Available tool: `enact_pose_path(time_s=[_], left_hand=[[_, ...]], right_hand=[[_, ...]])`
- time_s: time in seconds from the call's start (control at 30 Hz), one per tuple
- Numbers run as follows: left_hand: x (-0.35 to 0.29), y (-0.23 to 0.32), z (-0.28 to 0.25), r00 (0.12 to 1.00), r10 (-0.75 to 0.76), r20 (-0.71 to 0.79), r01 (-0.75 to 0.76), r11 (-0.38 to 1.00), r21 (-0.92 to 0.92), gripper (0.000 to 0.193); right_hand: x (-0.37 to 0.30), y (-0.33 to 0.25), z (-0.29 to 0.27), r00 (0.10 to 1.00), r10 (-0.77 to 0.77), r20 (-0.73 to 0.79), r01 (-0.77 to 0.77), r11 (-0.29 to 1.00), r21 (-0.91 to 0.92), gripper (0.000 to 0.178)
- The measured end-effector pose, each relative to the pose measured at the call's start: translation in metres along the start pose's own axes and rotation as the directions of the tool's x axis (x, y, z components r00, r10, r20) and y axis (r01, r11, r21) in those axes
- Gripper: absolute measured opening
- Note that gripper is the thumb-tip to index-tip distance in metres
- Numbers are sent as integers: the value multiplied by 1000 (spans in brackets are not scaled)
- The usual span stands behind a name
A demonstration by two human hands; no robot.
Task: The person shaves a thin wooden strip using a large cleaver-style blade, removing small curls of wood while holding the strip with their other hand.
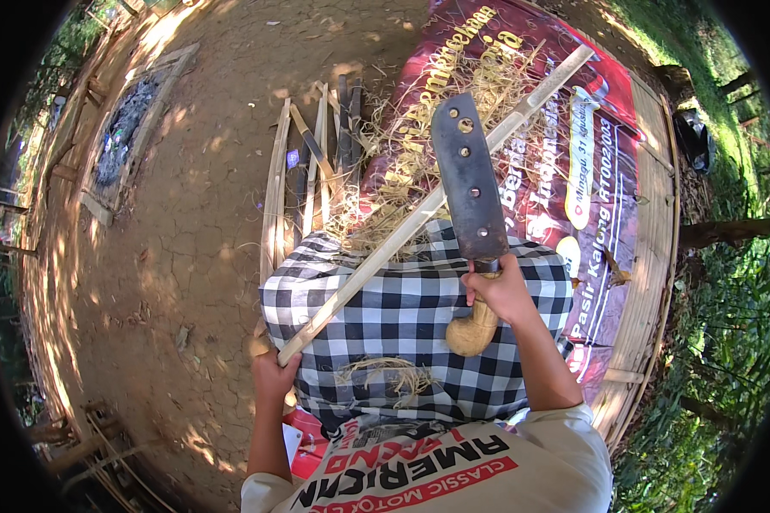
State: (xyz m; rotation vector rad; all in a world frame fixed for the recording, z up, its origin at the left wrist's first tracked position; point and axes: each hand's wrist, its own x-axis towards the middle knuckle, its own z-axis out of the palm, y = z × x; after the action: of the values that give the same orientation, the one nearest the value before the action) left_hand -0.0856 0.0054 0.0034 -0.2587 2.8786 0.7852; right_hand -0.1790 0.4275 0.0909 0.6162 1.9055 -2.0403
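Observation:
My right hand (505, 291) is closed round the curved wooden handle of a broad cleaver (470, 184), whose dark blade has several holes and points away from me. Behind the blade runs a long pale bamboo strip (376, 259), slanting from lower left to upper right across my lap. Its near end is in my left hand (274, 372), with the fingers wrapped round it. A black-and-white checked cloth (385, 316) covers my lap, and a few shavings (389, 374) lie on it. Whether the blade touches the strip cannot be made out.
Curled shavings (496, 90) are heaped on a dark red printed banner (603, 171) spread over a bamboo platform (650, 265). More bamboo strips (275, 188) lie left of the heap. A framed ash pit (133, 120) is in the dirt ground at far left. Plants (710, 385) border the right side.

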Motion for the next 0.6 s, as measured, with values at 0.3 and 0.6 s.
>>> enact_pose_path(time_s=[0.3, 0.6], left_hand=[[2, 5, -12, 997, 72, 36, -75, 994, 84, 44], [-3, -1, -3, 1000, 7, 8, -8, 994, 111, 45]], right_hand=[[-7, 6, -30, 998, 56, 17, -55, 997, -53, 23], [6, 18, -4, 994, 39, 97, -33, 997, -63, 15]])
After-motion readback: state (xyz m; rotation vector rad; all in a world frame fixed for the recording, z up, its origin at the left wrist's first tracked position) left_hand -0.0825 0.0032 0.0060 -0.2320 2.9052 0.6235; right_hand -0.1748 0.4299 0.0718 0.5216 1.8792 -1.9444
